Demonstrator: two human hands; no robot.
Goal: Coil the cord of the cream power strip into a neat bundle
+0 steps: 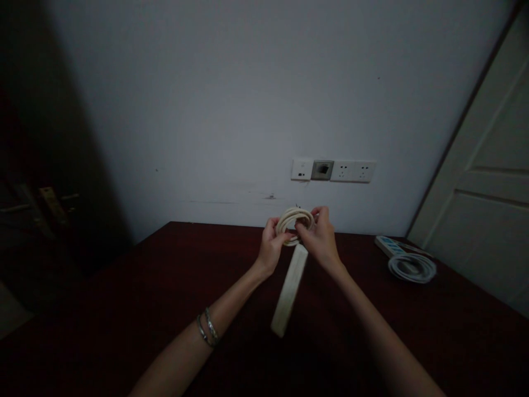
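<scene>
My left hand and right hand both grip one coiled cord above the counter; its power strip hangs below. A second power strip lies far right.

Both forearms are bare from the lower edge of the view up to the hands, with no sleeves showing anywhere along them. The left hand and the right hand wear no gloves, and no rings can be made out in the dim light. Well behind the left hand, on the left forearm, sit two thin silver-coloured metal bangles, lying close together and slightly slanted across the arm.
</scene>
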